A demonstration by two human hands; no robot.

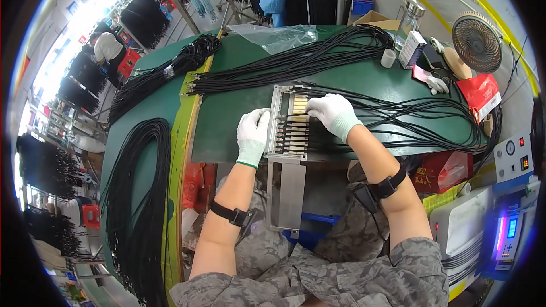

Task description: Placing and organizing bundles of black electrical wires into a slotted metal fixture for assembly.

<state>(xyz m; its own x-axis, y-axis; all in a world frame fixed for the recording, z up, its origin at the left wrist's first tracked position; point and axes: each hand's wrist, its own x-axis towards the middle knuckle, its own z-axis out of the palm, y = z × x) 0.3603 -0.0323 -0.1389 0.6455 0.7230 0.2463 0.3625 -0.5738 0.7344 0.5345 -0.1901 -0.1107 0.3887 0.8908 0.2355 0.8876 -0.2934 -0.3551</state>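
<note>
A metal fixture (278,99) with a row of slots lies at the table's front edge. Several black cables (294,131) rest side by side in its lower slots, and pale slots (299,102) show in the upper part. My right hand (333,112), in a white glove, pinches a black cable (298,115) over the fixture's middle. My left hand (254,129), also gloved, is at the fixture's left side, its fingers bent together at the cable's end. Whatever those left fingertips hold is too small to make out. The cables' long ends trail rightward under and past my right hand.
A long cable bundle (284,63) with metal ends lies behind the fixture. More black cables (133,193) cover the table's left part. At right stand a fan (476,42), a glass bottle (410,17) and a red packet (479,94). A control box (513,156) sits lower right.
</note>
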